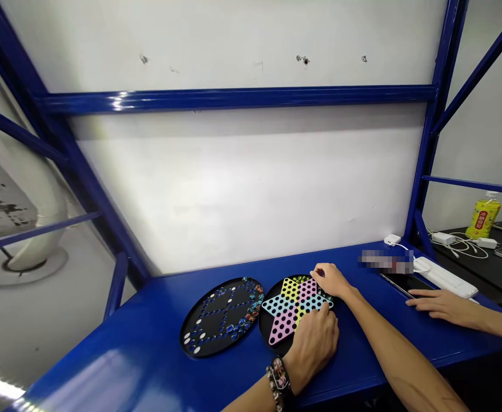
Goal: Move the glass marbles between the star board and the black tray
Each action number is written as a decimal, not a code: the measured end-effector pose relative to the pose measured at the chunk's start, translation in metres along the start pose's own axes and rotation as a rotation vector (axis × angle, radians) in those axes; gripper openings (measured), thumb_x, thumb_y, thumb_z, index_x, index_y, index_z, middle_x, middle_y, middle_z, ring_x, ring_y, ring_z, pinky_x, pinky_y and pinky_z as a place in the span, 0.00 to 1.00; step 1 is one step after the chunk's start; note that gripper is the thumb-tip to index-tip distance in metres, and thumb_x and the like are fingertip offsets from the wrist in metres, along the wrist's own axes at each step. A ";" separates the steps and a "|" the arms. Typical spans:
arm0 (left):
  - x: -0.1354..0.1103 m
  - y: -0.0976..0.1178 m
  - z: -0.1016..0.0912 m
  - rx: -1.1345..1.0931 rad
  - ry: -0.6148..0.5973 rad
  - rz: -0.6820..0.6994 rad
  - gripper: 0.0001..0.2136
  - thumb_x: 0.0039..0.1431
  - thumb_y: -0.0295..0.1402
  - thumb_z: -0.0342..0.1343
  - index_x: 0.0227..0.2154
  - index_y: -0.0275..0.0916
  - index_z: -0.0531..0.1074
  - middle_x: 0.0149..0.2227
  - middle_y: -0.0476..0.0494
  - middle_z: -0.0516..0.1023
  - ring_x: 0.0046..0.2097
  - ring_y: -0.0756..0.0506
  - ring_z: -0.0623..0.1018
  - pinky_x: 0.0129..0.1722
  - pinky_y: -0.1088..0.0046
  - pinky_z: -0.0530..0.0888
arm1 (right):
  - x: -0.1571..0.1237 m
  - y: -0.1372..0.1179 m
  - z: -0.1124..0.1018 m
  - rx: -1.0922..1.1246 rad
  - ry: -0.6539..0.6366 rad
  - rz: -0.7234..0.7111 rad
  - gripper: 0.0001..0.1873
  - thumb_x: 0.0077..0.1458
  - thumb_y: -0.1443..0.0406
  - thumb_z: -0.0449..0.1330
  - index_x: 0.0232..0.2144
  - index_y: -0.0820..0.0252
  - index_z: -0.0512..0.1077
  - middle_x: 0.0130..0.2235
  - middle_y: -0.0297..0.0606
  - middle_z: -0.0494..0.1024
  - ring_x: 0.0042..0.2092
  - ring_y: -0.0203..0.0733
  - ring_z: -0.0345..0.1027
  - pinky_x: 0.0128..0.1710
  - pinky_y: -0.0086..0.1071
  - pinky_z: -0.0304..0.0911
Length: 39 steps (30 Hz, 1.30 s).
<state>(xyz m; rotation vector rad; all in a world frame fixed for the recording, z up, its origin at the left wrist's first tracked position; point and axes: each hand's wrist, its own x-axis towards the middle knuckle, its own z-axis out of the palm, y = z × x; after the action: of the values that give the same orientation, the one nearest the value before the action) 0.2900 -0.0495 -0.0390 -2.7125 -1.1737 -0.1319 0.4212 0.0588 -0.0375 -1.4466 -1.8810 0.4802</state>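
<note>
The feed showed me a blue steel shelf frame (234, 98) against a white wall (234, 189), with a blue bench (126, 355) running beneath it. Off to the right, a dark table (491, 286) held a yellow bottle (485, 216). Its red label carried writing too small for me to read, and a blurred patch hid whatever lay at the back of the bench.

Two round black boards sat on the bench. The left board (220, 317) was dotted with white and blue marbles (257, 297), more colours crowding its right rim. The right board (265, 331) lay under a star (291, 312), a flat sheet with yellow, pink and pale blue points, all pierced with holes.

My left hand (313, 343), a beaded bracelet (277, 380) at its wrist, lay over the star's lower right side, fingers curled down. The right hand (328, 280) touched the star's top with its fingers together. Neither pinch was clear to me, so I couldn't tell whether they gripped or just pressed.

The star looked light and stiff, probably slick too — I'd take it by its points. Further right, a co-worker's hand (443, 306) lay by a phone (405, 283) and a power strip (443, 276).
</note>
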 end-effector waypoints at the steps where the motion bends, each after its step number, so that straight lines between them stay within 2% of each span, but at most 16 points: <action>1: 0.000 0.000 -0.002 -0.010 -0.004 -0.002 0.11 0.66 0.27 0.43 0.33 0.37 0.70 0.35 0.43 0.72 0.31 0.47 0.71 0.25 0.69 0.58 | 0.000 0.000 0.000 0.001 -0.002 -0.001 0.15 0.58 0.59 0.54 0.21 0.58 0.67 0.25 0.32 0.73 0.27 0.35 0.62 0.29 0.29 0.53; 12: 0.000 0.002 -0.013 -0.068 0.011 -0.058 0.13 0.66 0.31 0.43 0.31 0.37 0.71 0.33 0.43 0.73 0.30 0.47 0.73 0.25 0.69 0.60 | 0.001 0.005 0.003 0.007 -0.014 -0.018 0.15 0.58 0.59 0.54 0.22 0.58 0.67 0.25 0.32 0.74 0.28 0.35 0.64 0.30 0.28 0.53; 16: -0.001 0.003 -0.012 -0.086 0.012 -0.104 0.13 0.67 0.31 0.42 0.32 0.38 0.71 0.34 0.44 0.74 0.29 0.47 0.72 0.25 0.68 0.60 | 0.001 0.005 0.003 0.008 -0.016 -0.017 0.15 0.58 0.59 0.54 0.22 0.58 0.67 0.25 0.32 0.74 0.27 0.35 0.63 0.29 0.28 0.53; 23: -0.001 0.004 -0.004 -0.066 0.013 -0.096 0.12 0.67 0.31 0.42 0.34 0.39 0.71 0.35 0.44 0.73 0.31 0.46 0.73 0.27 0.68 0.62 | 0.000 0.004 0.002 0.011 -0.011 -0.010 0.15 0.58 0.59 0.54 0.22 0.58 0.68 0.26 0.33 0.75 0.28 0.35 0.64 0.29 0.28 0.54; 33: -0.001 0.006 -0.016 -0.102 -0.023 -0.159 0.17 0.67 0.34 0.41 0.30 0.37 0.74 0.34 0.42 0.75 0.30 0.45 0.75 0.25 0.67 0.60 | 0.000 0.005 0.002 0.001 -0.019 -0.016 0.14 0.58 0.59 0.54 0.23 0.58 0.69 0.26 0.34 0.75 0.28 0.36 0.64 0.30 0.28 0.53; 39: -0.001 0.007 -0.015 -0.092 -0.014 -0.164 0.17 0.67 0.34 0.43 0.29 0.37 0.75 0.33 0.42 0.76 0.30 0.46 0.75 0.26 0.68 0.62 | 0.000 0.005 0.002 0.003 -0.020 -0.019 0.14 0.58 0.59 0.54 0.23 0.58 0.69 0.26 0.33 0.75 0.28 0.35 0.64 0.29 0.28 0.53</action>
<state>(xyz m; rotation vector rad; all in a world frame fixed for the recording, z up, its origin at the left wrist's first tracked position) 0.2940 -0.0581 -0.0259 -2.6956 -1.4269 -0.1943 0.4226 0.0604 -0.0422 -1.4256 -1.9074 0.4903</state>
